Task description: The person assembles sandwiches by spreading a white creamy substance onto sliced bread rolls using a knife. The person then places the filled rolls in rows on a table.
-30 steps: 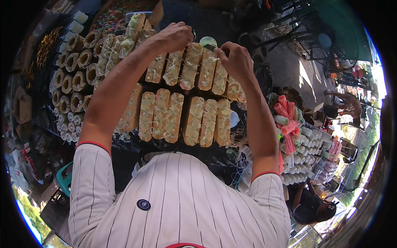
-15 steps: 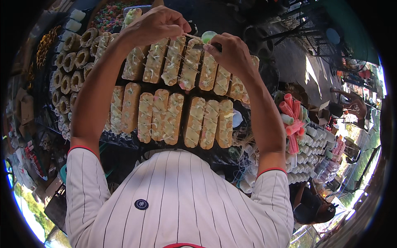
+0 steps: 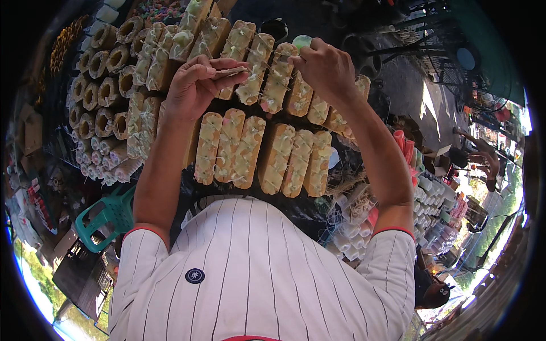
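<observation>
My left hand pinches a small bundle of thin, flat tan strips between thumb and fingers, held above the far row of blocks. My right hand is closed at the far end of one long tan block; what its fingertips grip, if anything, is hidden. The blocks are coated on top with pale yellow paste, and thin light strands cross them. A nearer row of similar blocks lies between my forearms. Just beyond my right hand shows a pale green round object.
Hollow brown tubes are stacked at the left, near a green plastic chair. Pale rolls and pink tubes lie at the right. A dark round container stands beyond the blocks.
My left hand has drawn nearer and turned, with the tan strips now showing in it. My right hand has moved slightly right and away from it. The view has shifted.
</observation>
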Motion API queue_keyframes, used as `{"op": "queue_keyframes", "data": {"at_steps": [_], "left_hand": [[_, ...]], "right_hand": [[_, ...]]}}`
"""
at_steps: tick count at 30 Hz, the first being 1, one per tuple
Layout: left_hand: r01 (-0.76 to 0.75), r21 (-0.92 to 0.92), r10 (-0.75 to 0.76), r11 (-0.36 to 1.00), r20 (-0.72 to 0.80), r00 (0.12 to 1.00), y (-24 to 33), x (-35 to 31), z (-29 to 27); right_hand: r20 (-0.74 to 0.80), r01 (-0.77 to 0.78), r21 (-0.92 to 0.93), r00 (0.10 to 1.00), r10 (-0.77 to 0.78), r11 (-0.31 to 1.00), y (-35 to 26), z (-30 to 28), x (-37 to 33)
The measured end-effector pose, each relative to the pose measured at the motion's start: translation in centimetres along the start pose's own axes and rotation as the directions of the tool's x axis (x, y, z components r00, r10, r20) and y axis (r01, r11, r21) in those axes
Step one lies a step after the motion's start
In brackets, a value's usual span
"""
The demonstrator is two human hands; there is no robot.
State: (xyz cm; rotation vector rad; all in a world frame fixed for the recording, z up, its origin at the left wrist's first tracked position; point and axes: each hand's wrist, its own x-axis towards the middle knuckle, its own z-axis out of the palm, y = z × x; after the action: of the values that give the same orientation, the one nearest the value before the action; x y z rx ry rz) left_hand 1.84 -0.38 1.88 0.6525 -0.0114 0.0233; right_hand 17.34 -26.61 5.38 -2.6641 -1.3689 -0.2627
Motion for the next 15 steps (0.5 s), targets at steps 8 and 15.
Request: {"op": "queue_keyframes", "data": {"at_steps": [8,15], "left_hand": [[0.35,0.098,-0.318,0.932,-0.25,0.915,-0.8,1.5,2.1],[-0.089,0.938,0.042,-0.334,0.109,0.993,-4.0,5.2,3.6]], "right_hand": [[0.079,0.199,0.207,0.973,-0.219,0.958,5.8,2.5,3.2],[0.539,-0.088,0.284,0.838,-0.083,0.955,5.6,1.2,7.5]]}}
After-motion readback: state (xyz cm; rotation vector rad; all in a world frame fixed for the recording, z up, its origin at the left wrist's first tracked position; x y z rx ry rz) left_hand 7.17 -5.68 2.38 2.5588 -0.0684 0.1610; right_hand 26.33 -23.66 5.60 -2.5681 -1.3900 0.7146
